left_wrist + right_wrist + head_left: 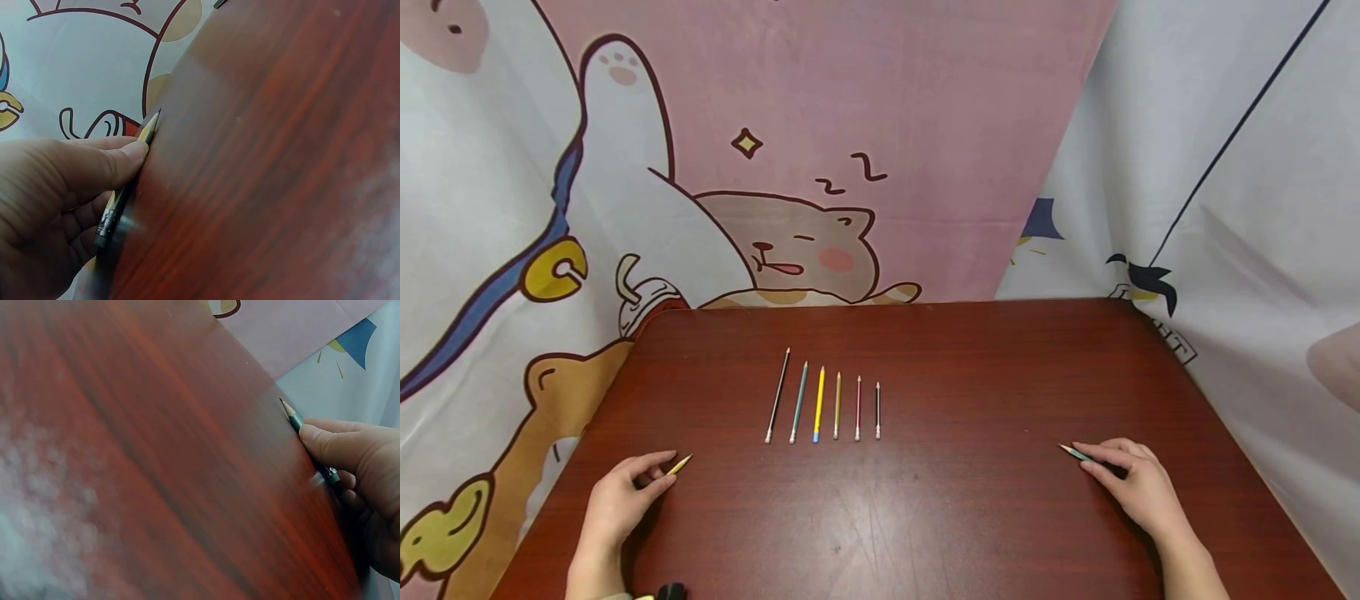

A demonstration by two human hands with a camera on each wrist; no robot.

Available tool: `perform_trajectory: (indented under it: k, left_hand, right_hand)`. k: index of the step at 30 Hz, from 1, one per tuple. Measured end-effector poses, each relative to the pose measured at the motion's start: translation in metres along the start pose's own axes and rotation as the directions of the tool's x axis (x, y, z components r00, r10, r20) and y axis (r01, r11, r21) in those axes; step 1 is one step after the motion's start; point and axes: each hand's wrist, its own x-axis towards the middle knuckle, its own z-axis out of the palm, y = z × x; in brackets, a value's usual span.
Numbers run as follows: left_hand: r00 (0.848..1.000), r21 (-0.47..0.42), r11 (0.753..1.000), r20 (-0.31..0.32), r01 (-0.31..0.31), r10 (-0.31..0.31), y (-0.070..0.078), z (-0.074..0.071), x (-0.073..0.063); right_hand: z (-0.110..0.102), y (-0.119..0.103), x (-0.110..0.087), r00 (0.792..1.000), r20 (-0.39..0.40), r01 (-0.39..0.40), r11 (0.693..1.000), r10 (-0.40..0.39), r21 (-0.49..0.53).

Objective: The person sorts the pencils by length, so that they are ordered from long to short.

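At the left of the table, my left hand (623,498) pinches a short yellow pencil (681,464) between thumb and fingers. The left wrist view shows its sharpened tip pointing away and a dark eraser end (105,228) below the fingers. On the right side, my right hand (1138,487) pinches a short green pencil (1075,452), tip toward the table's middle. Its middle is hidden by the thumb in the right wrist view. Between the hands lies a row of several pencils, from a long black pencil (778,396) through a yellow pencil (819,404) to a short black pencil (877,410).
The brown wooden table (970,517) reflects light near its front middle. Printed cloth (955,150) hangs behind the far edge and along both sides. A small black object (672,591) shows at the bottom edge beside the left wrist.
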Motion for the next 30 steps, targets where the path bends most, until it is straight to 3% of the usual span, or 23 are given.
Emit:
perform_trajectory:
  k: [18,24,30]
  left_hand:
    - [0.998,0.015,0.999,0.061,0.032,-0.033,0.009,-0.003,0.005]
    - [1.0,0.023,1.0,0.009,-0.006,0.006,0.012,0.002,0.005]
    - [0.998,0.026,0.999,-0.052,-0.037,0.038,0.018,0.005,0.005]
  right_hand:
    - [0.0,-0.004,0.003,0.999,-0.037,-0.028,0.999,0.028,0.019]
    - [0.0,-0.006,0.004,0.998,-0.063,-0.02,0.999,0.022,0.026]
    - [0.0,-0.01,0.005,0.995,-0.07,-0.068,0.997,0.07,0.031]
